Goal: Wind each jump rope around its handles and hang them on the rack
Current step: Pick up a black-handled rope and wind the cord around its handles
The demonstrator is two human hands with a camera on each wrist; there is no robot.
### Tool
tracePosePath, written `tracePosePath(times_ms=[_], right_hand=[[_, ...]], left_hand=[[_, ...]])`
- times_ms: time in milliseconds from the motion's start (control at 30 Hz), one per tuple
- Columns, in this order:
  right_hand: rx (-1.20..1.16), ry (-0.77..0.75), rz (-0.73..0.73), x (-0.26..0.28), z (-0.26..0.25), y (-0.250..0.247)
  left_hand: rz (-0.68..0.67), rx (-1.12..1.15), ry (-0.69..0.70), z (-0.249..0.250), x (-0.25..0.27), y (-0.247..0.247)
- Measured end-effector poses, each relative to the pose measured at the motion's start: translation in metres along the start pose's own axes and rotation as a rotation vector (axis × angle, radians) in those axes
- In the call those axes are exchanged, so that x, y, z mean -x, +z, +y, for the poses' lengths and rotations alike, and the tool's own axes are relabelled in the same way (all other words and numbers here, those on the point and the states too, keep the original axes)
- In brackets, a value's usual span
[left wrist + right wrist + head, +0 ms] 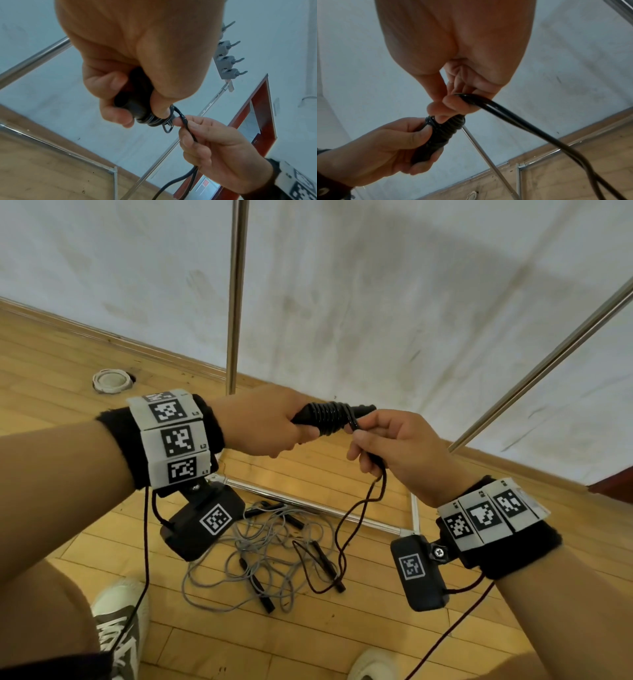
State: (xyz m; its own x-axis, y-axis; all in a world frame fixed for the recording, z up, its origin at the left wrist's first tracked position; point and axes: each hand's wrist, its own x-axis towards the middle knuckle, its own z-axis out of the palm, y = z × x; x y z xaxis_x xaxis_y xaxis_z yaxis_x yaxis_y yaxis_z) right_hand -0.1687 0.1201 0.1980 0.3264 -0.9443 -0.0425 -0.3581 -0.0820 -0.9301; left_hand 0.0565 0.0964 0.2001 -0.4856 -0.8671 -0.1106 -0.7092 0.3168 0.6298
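— So, how far along are they with the ropes?

— Early days, I'd say. The left hand (270, 426) has its fingers curled tight round the handles (337, 416) of a black jump rope (356, 508), held at chest height in front of the rack (235, 302). Several turns of cord already sit snug on them.

— And the other hand?

— The right hand (400, 453) sits at about four o'clock from the handles, thumb and forefinger pinching a doubled strand of the cord right at the coil, the remaining fingers loosely curled beneath. From that pinch a long loop hangs down toward the floor, so I'd judge this rope maybe half wound.

— Anything on the rack yet?

— Nothing that I can see on the upright pole or on the slanting bar (548, 364) at two o'clock. The top of the rack is out of sight, though.

— What's left, then?

— Finishing this winding, hanging it, then the heap. A tangle of grey ropes (260, 553) with black handles lies on the floor (68, 364) at six o'clock below the hands, just inside the rack's base frame. How many ropes, I can't tell; they're too knotted together.
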Motion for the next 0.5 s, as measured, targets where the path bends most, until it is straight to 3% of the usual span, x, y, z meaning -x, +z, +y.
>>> tracePosePath(times_ms=[233,367,500], right_hand=[[0.030,-0.033,0.028,0.008,0.004,0.006],[0.152,-0.097,0.004,0.012,0.012,0.006],[0.261,-0.158,-0.134,0.014,0.014,-0.004]], left_hand=[[0.059,0.215,0.027,0.007,0.004,-0.010],[-0.042,0.294,0.081,0.011,0.010,-0.011],[-0.116,0.318,0.107,0.010,0.013,-0.013]])
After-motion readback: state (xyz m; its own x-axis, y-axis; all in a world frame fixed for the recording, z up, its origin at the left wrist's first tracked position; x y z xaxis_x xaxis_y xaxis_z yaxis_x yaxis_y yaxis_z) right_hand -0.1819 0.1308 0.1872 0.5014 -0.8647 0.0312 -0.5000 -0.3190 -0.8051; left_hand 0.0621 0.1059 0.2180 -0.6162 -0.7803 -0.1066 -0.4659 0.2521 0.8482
